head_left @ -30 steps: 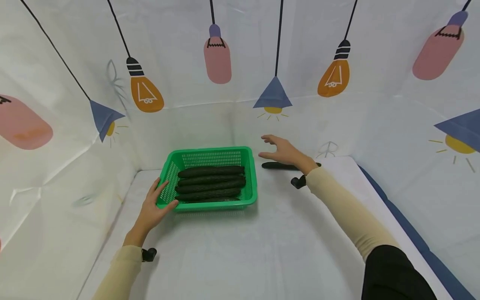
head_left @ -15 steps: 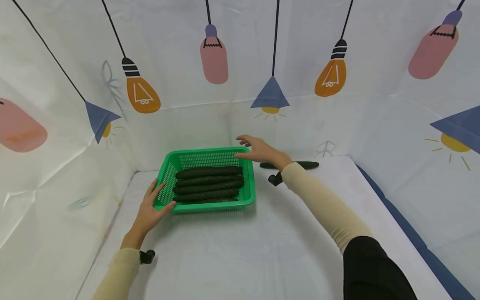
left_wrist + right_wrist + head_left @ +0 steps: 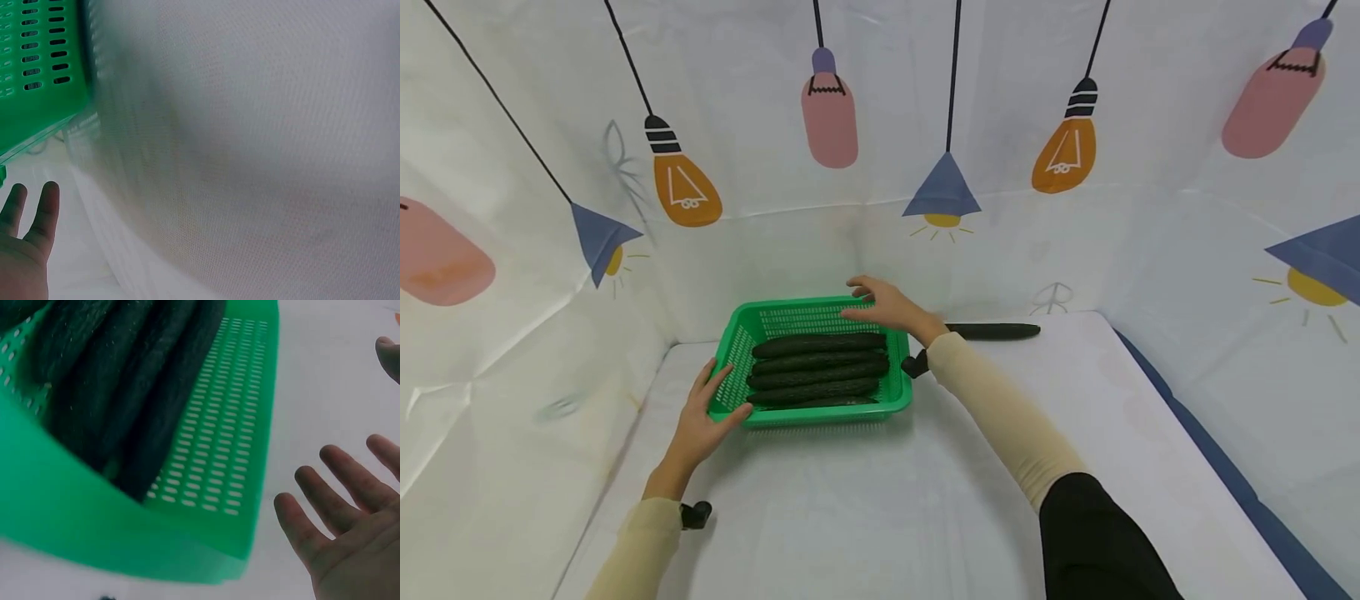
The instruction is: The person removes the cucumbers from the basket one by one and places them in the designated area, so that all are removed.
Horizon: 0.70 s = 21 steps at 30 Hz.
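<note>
A green plastic basket (image 3: pixel 820 416) with slotted walls stands at the back of the table, and several dark green cucumbers (image 3: pixel 817 367) lie side by side in it. My left hand (image 3: pixel 696 431) is at the basket's left front corner, fingers and thumb spread along the rim. Over the basket's back right part is my right hand (image 3: pixel 891 307), its fingers apart and holding nothing. In the right wrist view that hand's palm (image 3: pixel 359 550) shows beside the basket wall. A single cucumber (image 3: pixel 998 332) lies on the table to the right, partly hidden behind the right forearm.
A white cloth (image 3: pixel 842 517) covers the table. Close behind the basket rises a white fabric wall (image 3: pixel 767 250) printed with lamps and bulbs. Dark blue material (image 3: pixel 1206 450) runs along the table's right edge.
My right hand has moved left, from above the lone cucumber to over the basket's back right rim. The left hand keeps its place at the left corner.
</note>
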Available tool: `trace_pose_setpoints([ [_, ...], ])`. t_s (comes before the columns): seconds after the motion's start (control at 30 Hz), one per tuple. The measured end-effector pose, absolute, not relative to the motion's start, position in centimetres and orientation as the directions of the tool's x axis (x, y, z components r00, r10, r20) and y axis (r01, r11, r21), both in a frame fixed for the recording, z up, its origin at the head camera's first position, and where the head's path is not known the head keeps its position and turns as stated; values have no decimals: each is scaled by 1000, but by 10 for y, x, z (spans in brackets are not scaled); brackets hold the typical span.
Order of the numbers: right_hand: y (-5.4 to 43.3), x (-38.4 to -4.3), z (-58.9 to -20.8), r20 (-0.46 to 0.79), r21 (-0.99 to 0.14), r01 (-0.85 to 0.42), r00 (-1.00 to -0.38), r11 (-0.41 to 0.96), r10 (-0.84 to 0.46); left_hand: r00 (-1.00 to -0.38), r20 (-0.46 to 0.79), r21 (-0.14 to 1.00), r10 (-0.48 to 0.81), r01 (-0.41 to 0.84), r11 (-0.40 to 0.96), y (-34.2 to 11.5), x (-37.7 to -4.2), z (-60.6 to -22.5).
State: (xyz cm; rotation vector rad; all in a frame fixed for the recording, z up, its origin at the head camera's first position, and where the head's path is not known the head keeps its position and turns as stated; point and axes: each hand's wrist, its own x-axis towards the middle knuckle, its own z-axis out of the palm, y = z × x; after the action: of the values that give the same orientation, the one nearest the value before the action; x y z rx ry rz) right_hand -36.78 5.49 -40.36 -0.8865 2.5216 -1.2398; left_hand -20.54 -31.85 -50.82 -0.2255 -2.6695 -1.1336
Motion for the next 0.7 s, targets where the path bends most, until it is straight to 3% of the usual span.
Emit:
trace_pose_setpoints([
  [0.37,33,-365,-427,41,-822,-338,-838,458,-544,-959,278,684,47,232,692,-316,-209,-505],
  [0.7,19,-368,-455,-2,-793,-320,-850,519,-527,-957,288,693,42,238,681,-316,-205,-508],
])
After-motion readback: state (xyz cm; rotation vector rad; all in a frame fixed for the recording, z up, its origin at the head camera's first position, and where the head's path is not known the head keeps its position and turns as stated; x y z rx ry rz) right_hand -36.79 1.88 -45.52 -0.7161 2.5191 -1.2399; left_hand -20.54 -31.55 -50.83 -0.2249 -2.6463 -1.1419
